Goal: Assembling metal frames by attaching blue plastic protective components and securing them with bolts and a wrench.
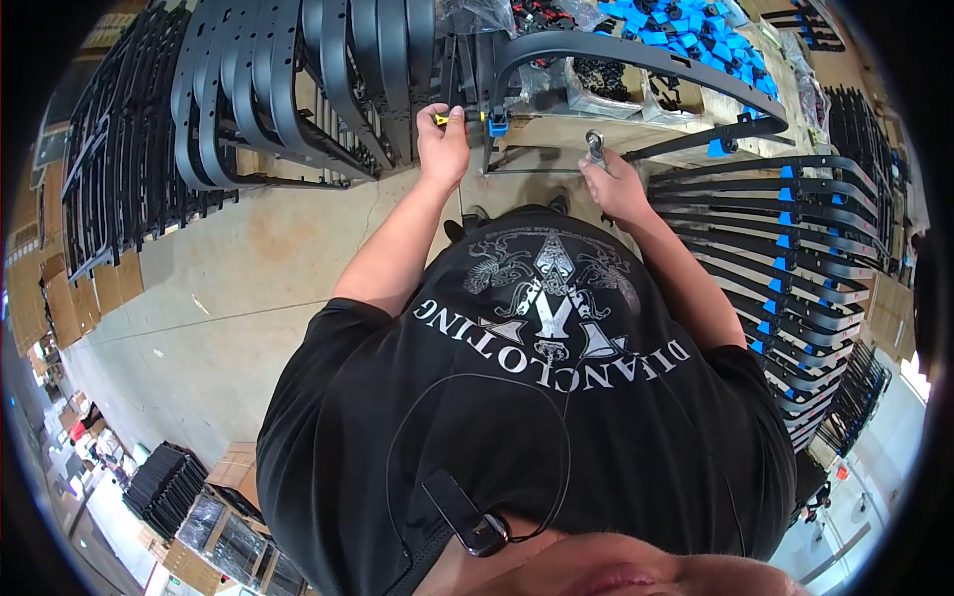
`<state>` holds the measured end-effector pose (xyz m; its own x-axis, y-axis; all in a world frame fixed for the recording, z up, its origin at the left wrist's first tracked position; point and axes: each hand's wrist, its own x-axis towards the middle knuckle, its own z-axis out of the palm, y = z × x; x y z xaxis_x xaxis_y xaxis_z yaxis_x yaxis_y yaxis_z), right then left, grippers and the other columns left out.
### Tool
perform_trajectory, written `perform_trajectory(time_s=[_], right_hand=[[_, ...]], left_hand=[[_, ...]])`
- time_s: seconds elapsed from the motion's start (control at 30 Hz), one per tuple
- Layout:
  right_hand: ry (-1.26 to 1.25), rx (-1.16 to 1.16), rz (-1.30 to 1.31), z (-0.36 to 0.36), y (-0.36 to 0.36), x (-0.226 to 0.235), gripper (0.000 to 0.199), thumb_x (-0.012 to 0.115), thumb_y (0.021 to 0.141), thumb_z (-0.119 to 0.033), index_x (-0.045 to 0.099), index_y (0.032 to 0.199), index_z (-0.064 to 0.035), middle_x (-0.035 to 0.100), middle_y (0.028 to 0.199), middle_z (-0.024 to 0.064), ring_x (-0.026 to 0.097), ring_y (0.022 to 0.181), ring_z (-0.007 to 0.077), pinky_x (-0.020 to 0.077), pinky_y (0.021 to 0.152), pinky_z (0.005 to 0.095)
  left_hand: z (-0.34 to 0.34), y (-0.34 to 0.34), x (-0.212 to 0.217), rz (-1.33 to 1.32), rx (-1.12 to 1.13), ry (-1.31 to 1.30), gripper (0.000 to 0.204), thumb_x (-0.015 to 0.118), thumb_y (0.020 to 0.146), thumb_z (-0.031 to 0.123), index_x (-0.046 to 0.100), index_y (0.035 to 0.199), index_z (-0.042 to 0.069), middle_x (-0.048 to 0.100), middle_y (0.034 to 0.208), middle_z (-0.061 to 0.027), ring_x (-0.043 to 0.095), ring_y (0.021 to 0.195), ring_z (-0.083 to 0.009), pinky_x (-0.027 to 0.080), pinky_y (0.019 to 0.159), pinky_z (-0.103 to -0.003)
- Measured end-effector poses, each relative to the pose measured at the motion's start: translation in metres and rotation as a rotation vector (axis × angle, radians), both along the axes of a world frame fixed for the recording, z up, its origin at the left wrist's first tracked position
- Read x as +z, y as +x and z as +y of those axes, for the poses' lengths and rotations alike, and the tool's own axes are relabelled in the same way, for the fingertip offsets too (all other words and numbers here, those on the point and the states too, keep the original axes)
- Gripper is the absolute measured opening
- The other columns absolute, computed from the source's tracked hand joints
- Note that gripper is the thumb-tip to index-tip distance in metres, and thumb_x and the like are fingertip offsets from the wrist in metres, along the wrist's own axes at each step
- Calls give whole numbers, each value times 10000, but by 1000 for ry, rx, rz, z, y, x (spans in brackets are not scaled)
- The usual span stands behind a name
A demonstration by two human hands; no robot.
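Nearest the camera, the person's black printed T-shirt (527, 417) fills the lower centre, with a small black clip-on device and its thin cable (475, 524) hanging at the collar. Both bare forearms extend upward from the sleeves toward a work surface.

The right hand (611, 184) is clenched around a small silver metal tool (595, 147), whose rounded head projects above the fist; it sits just beside the lower rail of the curved black plastic frame (636, 55). The left hand (443, 139) is closed on a yellow-handled tool (442, 118), its tip pointing rightward at a blue clip (498, 125) fitted to the left end of the frame. The frame lies across the cardboard-topped bench (556, 129), arching from the blue clip to the right, where another blue clip (717, 147) marks its lower rail.

To the right, a fanned stack of similar black frames with blue clips (795, 268) rests apart from the hands. To the left, rows of black frames on a rack (278, 89) stand above the concrete floor (229, 288). Farther back, a heap of loose blue clips (686, 30) lies beside clear bags of dark parts (606, 79). Flattened cardboard (60, 298) lines the far left edge.
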<state>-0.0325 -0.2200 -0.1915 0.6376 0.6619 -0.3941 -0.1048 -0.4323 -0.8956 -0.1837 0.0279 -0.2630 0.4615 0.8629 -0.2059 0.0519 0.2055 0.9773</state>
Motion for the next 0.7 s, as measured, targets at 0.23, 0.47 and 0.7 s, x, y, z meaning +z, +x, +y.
perform_trajectory(time_s=[0.23,0.47,0.7], right_hand=[[-254,11,-70,-20,-14,5,316,647,956,-304,632,1019,5,595,782,31,522,749,120,452,703,309],[-292,-7,-123,-26,-23,-4,349,647,948,-341,641,1019,0,612,788,75,541,747,166,466,727,350],[-282,95,-223,-16,-31,-18,307,640,929,-307,633,988,-6,637,802,121,598,756,218,480,747,368]], left_hand=[[-1,-4,14,-105,-13,-195,240,611,1026,230,443,1138,101,549,777,-20,473,586,-77,381,481,-245],[5,-11,19,-193,-128,-369,211,609,1022,203,457,1126,101,564,828,-28,509,631,-97,429,545,-265],[20,-21,-2,-323,-282,51,209,594,1013,120,504,1200,95,685,930,-70,609,761,-117,506,721,-263]])
